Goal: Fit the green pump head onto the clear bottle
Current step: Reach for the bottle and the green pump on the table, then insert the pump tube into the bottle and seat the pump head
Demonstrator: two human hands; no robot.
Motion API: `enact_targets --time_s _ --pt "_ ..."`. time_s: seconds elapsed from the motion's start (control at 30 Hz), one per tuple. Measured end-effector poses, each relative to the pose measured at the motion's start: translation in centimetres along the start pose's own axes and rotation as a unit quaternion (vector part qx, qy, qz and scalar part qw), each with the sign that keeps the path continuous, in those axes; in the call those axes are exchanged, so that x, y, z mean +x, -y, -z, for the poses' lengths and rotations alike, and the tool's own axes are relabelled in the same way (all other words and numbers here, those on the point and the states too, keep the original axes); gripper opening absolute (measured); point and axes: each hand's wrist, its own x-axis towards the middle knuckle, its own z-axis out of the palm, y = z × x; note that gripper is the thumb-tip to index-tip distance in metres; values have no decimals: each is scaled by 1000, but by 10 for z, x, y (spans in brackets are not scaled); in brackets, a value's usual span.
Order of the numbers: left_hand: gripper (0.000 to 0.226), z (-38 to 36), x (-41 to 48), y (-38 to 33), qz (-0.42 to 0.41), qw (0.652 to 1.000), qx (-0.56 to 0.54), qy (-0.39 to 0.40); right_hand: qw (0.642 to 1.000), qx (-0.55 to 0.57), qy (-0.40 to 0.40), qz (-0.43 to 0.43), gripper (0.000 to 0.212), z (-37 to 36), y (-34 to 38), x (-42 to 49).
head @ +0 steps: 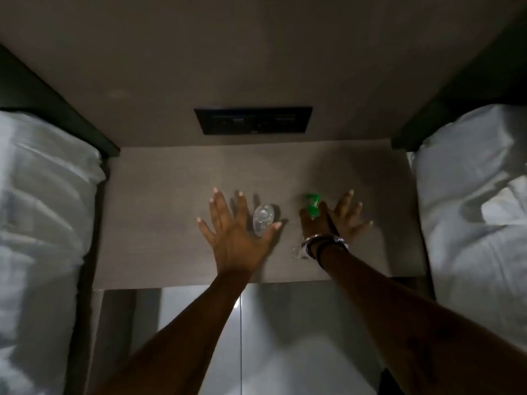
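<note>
Both hands are spread wide, gripping nothing. Left hand (232,229) sits left of the clear bottle (263,219). Right hand (335,220) is beside the green pump head (313,205) on the nightstand (159,212).

Bedroom: nightstand (159,195) between two white-sheeted beds (42,195).

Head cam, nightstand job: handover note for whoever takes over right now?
Left hand: open, fingers spread, over the tabletop beside the clear bottle, gripping nothing.
Right hand: open, fingers spread, at the green pump head; no grip visible.
The bottle stands between the left thumb and index finger; the pump head sits apart, to its right. Picture is dim and blurred.
Done: nothing, pump head not on the bottle.
Left: hold the bottle, pick up the pump head, fit it onto the neck.
</note>
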Motion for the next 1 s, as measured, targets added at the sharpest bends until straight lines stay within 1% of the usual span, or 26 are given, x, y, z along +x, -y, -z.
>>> enact_targets --time_s 0.07,0.13,0.17,0.27,0.33,0.37,0.43,0.47,0.53,0.57,0.6,0.67,0.7,0.73,0.77,0.8,0.83,0.87,0.9,0.93,0.97,1.0 --pt "94 -9 2 1 -23 999 -2 -24 998 -37 -18 -41 53 -9 3 13" --pt "80 -17 6 5 -55 997 -23 -47 996 -15 -2 -83 56 -15 3 28" --pt "76 -22 6 8 -62 995 -47 -59 996 -13 1 -86 57 -21 2 33" --pt "72 -29 7 10 -64 988 -112 -90 998 -25 0 -55 53 -26 2 48" --pt "71 -31 9 9 -54 984 -140 -91 998 -10 -8 -62 54 -24 6 53" --pt "70 -31 8 8 -49 984 -147 -87 997 14 -13 -71 55 -26 9 53" --pt "69 -30 8 7 -46 984 -150 -83 989 121 -31 -80 51 -22 19 53" --pt "68 -30 7 8 -45 985 -149 -81 984 159 -25 -70 46 -17 24 53" --pt "65 -30 7 9 -43 985 -147 -79 986 166 2 23 37 5 32 52" --pt "64 -30 7 10 -41 985 -146 -78 980 193 -15 50 34 19 35 53" --pt "63 -31 8 10 -41 986 -144 -78 977 198 -32 78 32 33 38 52" --pt "62 -32 8 10 -43 987 -137 -76 962 250 -29 103 32 57 38 46" --pt "61 -33 7 10 -42 987 -138 -74 950 290 -21 112 32 66 38 40" --pt "60 -34 7 9 -40 986 -145 -74 927 360 -11 109 30 71 40 33" --pt "60 -34 6 9 -37 985 -152 -74 890 446 -6 97 27 73 44 24" --pt "59 -34 5 8 -35 984 -157 -76 841 535 0 80 22 76 48 13" --pt "60 -34 4 8 -34 984 -160 -77 795 604 -4 65 18 77 52 3" --pt "60 -34 4 7 -33 984 -159 -78 764 642 -9 56 11 76 54 -5" --pt "59 -33 3 6 -32 984 -157 -80 745 665 -17 59 6 73 57 -10" --pt "59 -33 4 6 -31 984 -154 -79 737 671 -23 73 9 70 59 -13" --pt "59 -33 4 7 -30 985 -155 -76 737 670 -29 86 10 66 61 -16" --pt "59 -33 4 7 -30 985 -157 -70 746 657 -39 100 12 62 62 -17"
